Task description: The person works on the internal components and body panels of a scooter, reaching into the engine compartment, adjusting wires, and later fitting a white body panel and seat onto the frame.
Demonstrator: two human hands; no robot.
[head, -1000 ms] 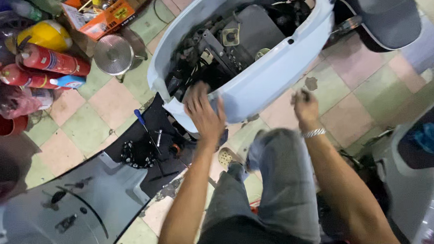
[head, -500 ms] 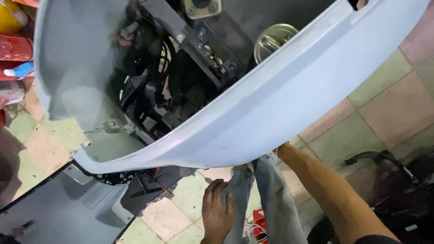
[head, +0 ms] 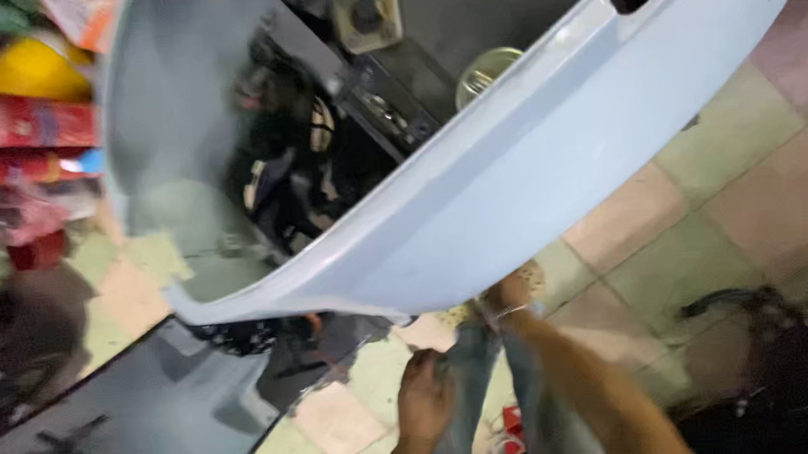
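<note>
At the far left, red spray cans [head: 26,127] and a yellow container [head: 32,71] lie blurred on the tiled floor [head: 700,239]. The pale blue scooter body shell [head: 512,184] fills the middle, open on top, holding black wiring [head: 300,168] and a round metal cap [head: 483,71]. Below its edge, the left hand [head: 425,396] rests on the jeans, fingers curled loosely, holding nothing. The right hand [head: 511,290] touches the shell's underside; its fingers are hidden.

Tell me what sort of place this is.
Probably a scooter repair workshop: a pale blue scooter body shell with its inner parts exposed, a detached dark panel on the tiled floor, spray cans alongside.
</note>
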